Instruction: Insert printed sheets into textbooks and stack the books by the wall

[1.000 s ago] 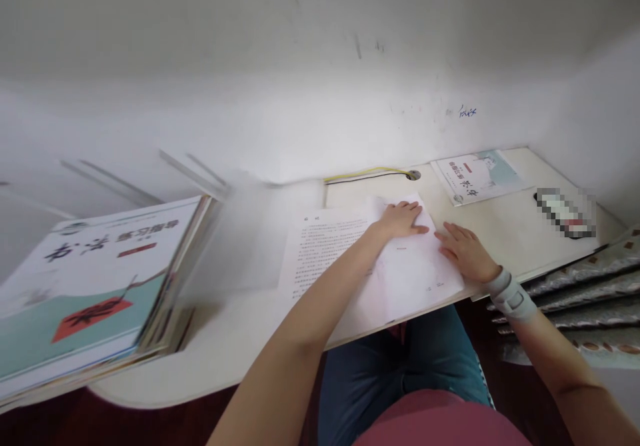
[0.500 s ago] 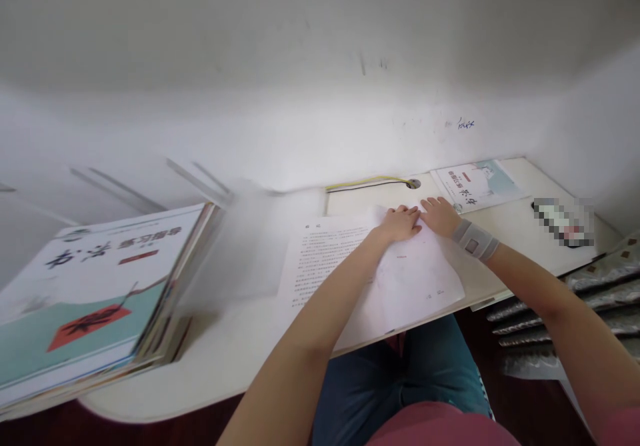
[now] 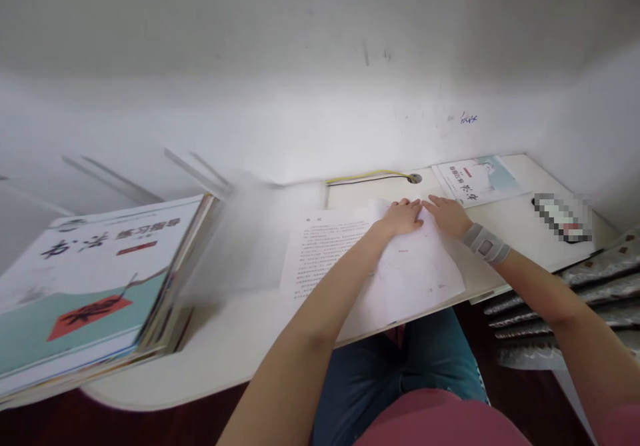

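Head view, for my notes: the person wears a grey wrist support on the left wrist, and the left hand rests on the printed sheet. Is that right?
Not quite: the head view shows the grey wrist support on the right wrist, not the left, just behind the right hand. The left hand does rest on the printed sheet.

**Legible Markings: Desk Items, Head View**

Large black characters on the book (image 3: 95, 279) at 9 o'clock stand inverted and appear to read 书法 (calligraphy). Its red label (image 3: 90, 317) bears a brush character, unreadable. The booklet (image 3: 475, 181) at 1 o'clock repeats 书法. The central printed sheet (image 3: 330, 253) carries Chinese text, too small to read. Blue handwriting (image 3: 469, 119) on the wall (image 3: 280, 119) at 1 o'clock is illegible.
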### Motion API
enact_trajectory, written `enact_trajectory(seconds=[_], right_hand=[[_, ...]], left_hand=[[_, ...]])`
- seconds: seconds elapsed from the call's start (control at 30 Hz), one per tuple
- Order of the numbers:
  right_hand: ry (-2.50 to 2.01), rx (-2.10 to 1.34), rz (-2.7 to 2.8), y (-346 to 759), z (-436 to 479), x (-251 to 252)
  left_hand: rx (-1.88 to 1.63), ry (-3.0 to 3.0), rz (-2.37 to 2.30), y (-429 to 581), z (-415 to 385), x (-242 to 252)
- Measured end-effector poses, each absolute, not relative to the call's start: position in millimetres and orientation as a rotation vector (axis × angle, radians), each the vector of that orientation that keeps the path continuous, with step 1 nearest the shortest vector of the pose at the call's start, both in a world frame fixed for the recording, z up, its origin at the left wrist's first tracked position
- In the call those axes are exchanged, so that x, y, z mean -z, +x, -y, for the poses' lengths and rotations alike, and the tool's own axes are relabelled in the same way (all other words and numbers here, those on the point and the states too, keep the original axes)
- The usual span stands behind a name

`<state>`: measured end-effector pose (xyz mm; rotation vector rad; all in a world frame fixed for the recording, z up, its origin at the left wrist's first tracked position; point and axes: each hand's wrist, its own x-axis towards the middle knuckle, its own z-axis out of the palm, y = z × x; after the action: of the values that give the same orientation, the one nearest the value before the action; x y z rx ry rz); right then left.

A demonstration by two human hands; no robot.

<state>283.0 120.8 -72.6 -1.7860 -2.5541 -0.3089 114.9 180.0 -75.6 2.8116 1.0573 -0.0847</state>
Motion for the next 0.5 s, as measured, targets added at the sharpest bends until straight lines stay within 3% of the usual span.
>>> enact_trajectory(seconds=[0.5], right_hand=[[-1.796,-0.022,2.249,332,16,115]], left_hand=[[0.407,2.779,-1.025,98,-64,69]])
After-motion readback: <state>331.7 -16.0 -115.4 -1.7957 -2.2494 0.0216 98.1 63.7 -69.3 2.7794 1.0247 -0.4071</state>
